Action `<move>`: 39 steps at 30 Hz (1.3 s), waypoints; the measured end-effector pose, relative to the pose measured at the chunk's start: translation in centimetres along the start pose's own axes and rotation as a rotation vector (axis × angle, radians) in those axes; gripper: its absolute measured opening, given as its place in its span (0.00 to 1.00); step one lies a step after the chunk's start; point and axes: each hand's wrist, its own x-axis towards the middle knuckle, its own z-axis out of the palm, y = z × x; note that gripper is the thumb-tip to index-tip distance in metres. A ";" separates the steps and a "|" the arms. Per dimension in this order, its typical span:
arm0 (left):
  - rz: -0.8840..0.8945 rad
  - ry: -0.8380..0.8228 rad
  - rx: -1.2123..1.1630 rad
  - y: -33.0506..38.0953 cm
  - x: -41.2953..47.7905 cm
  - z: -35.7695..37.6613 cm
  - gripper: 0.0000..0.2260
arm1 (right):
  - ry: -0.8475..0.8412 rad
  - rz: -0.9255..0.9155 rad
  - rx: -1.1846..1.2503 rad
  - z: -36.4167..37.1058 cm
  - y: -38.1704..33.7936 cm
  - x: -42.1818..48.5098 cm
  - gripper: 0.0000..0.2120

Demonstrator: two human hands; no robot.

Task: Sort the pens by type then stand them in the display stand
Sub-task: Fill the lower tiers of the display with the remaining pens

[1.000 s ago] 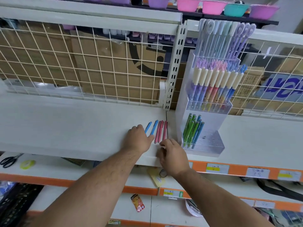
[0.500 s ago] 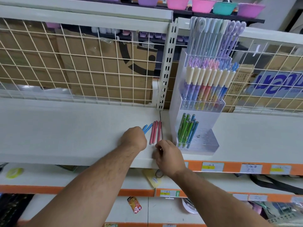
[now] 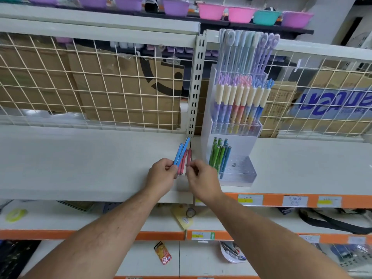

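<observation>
Left hand (image 3: 162, 175) grips two blue pens (image 3: 181, 152); right hand (image 3: 202, 179) pinches pink pens (image 3: 189, 158). Long axes point away, over the shelf (image 3: 80, 162). Just right, display stand (image 3: 244, 175): green and blue pens (image 3: 219, 156) upright in front, pastel pens (image 3: 239, 105) behind.

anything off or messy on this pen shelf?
Only the display stand, front tier: green and teal pens bunch at its left, leaning, the other holes bare. Light blue pens and pink pens are off the stand, fanned unevenly, held by the left hand and right hand.
</observation>
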 end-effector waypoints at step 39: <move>0.060 -0.044 0.030 0.1 -0.9 6.3 0.06 | 0.119 0.068 0.073 -14.0 4.3 4.4 0.06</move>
